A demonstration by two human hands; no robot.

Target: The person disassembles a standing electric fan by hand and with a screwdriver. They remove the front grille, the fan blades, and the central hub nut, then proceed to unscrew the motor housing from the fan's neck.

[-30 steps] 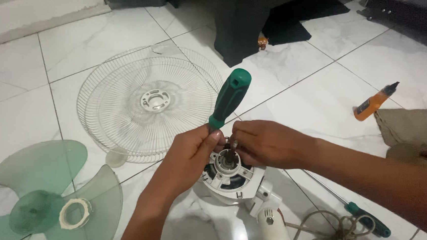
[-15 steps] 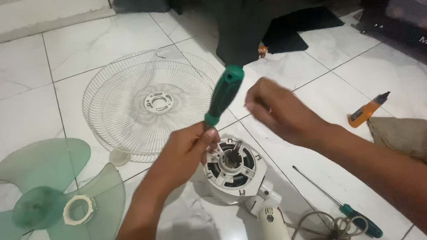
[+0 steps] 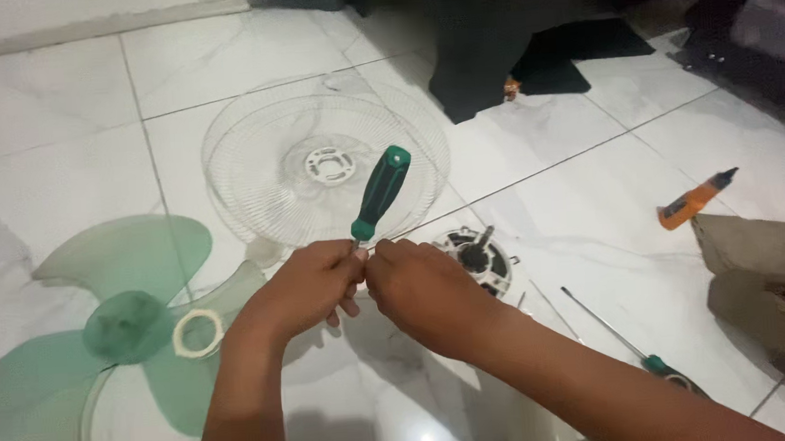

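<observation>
1. Screwdriver [image 3: 380, 194], green handle with a black band: your left hand [image 3: 310, 284] is closed around its lower end, just under the handle. The handle stands out above your knuckles, tilted up and to the right, over the near rim of the fan grille [image 3: 253, 165].
2. Your right hand [image 3: 424, 291]: its fingertips meet the left hand at the foot of the screwdriver. They look pinched together there, but whether they grip the shaft or some small part is hidden from view.
3. Fan motor [image 3: 481, 256], white housing with a dark centre and a short shaft: on the floor just right of your right hand, partly behind it, untouched.
4. Fan grille, white wire, round: flat on the tiles beyond both hands.
5. Fan blade [image 3: 101, 347], translucent green, three lobes: flat on the floor to your left, with a white ring nut [image 3: 198, 334] lying on it near the hub.
6. Second screwdriver [image 3: 622, 343], long thin shaft, green handle: on the tiles right of your right forearm.
7. Orange tester pen [image 3: 695, 199]: on the floor at far right, near a brown cloth [image 3: 758, 262].
</observation>
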